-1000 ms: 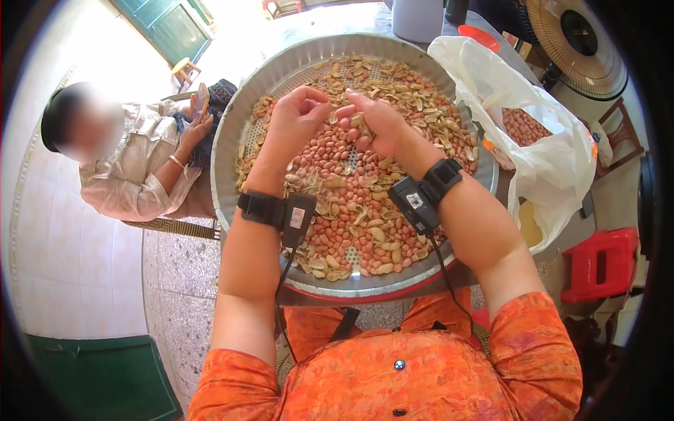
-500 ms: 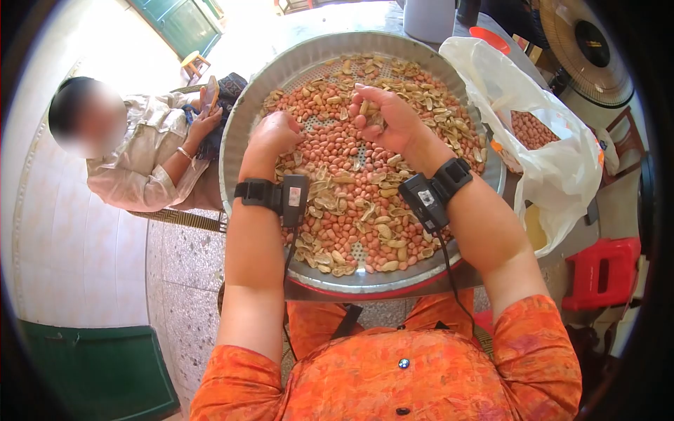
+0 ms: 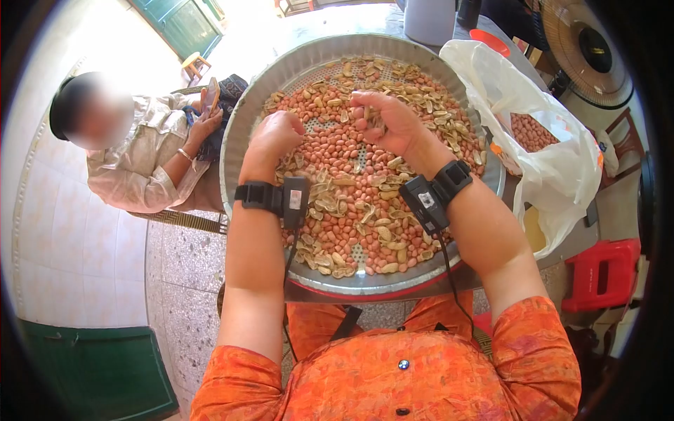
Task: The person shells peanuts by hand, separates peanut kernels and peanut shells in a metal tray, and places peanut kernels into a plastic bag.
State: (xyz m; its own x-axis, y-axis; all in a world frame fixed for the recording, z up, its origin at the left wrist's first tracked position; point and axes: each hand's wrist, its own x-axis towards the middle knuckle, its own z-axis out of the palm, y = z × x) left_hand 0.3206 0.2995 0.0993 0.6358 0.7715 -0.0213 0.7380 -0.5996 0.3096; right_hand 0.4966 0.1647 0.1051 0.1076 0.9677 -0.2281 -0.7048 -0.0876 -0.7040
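A large round metal tray with a perforated bottom holds pink shelled peanuts mixed with tan shells. Over the tray's left part, my left hand is closed with its fingers curled down at the peanuts; what lies under its fingertips is hidden. My right hand is raised over the middle of the tray, fingers curled round several peanuts and pieces of shell that show in the palm. Both wrists carry black straps with small boxes.
Right of the tray stands an open white plastic bag with peanuts inside. A fan, a red lid and a red stool are beyond it. A seated person holds a phone at the left.
My left hand has moved away from my right hand, to the left and down toward the peanuts. My right hand still holds peanuts and shells. The view has shifted slightly.
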